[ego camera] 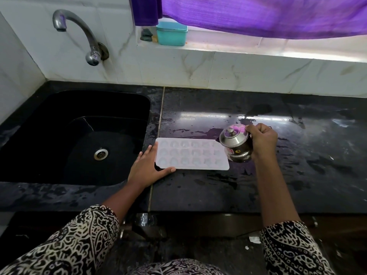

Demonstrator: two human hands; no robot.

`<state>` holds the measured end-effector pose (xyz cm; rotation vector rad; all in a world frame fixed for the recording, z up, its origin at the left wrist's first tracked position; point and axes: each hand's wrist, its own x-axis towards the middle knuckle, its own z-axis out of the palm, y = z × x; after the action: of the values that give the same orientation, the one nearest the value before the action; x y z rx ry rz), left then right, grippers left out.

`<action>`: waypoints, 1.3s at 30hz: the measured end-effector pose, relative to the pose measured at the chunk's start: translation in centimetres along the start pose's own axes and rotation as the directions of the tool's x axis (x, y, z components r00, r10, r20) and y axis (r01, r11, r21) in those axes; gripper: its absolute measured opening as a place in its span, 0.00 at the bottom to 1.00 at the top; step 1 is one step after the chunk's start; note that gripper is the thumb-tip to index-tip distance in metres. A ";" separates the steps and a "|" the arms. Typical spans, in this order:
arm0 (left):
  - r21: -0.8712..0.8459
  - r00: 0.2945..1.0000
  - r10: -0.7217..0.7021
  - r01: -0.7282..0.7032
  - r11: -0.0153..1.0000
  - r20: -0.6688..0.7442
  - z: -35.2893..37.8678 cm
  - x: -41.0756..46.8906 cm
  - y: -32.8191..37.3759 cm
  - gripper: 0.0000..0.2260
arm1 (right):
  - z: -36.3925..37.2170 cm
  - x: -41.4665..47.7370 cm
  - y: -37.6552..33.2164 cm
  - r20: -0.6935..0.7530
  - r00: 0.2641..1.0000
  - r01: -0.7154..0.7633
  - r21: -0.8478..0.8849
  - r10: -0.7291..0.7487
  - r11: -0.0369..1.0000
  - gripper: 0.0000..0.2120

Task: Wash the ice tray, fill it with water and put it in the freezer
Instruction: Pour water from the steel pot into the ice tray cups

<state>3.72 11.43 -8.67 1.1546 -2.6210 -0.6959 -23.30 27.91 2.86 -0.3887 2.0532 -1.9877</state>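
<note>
A black stone countertop (278, 185) is seen spread beneath both hands, wet and shining in patches beyond and to the right of the right hand's hold. A black sink (49, 135) is sunk into it to the left of the left hand, and a round metal drain (100, 153) is set in its floor. A purple curtain (258, 14) is hung well beyond both hands, above a white ledge. A curved metal tap (79, 34) is fixed to the tiled wall behind the sink.

The white ice tray (190, 155) is laid flat on the countertop between the two hands, just right of the sink. The left hand (145, 167) is pressed against the tray's left end with fingers straight, and the thumb is stretched along the front edge; nothing is clasped by it.

A small steel pot (236, 143) with a knobbed lid is grasped from its right side by the right hand (262, 139), fingers curled round it. The pot is held tilted toward the tray, over its right end. Whether water is running from it cannot be told.

A teal box (171, 33) is placed on the ledge, far beyond the tray.
</note>
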 end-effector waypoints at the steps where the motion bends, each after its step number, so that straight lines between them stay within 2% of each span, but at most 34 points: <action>1: 0.001 1.000 -0.001 0.001 1.000 0.003 0.0 0.0 0.0 0.57 | -0.1 0.0 0.1 -0.002 1.000 0.003 0.003 -0.003 1.000 0.14; 7: 0.012 1.000 0.000 0.000 1.000 0.008 -0.1 0.0 0.0 0.57 | -0.9 0.1 0.5 -0.018 1.000 0.005 -0.027 -0.005 1.000 0.15; 19: 0.008 1.000 0.004 -0.003 1.000 -0.008 0.1 0.0 -0.2 0.56 | -1.7 -0.3 0.4 -0.012 0.991 0.121 -0.284 -0.130 0.951 0.14; 39: 0.017 1.000 0.003 -0.002 1.000 -0.005 0.1 0.0 -0.1 0.56 | -2.0 0.0 -0.3 0.011 0.988 0.154 -0.283 -0.157 0.947 0.17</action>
<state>3.76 11.40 -8.80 1.1560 -2.6294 -0.6705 -24.04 29.79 3.26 -0.6153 2.3893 -1.7793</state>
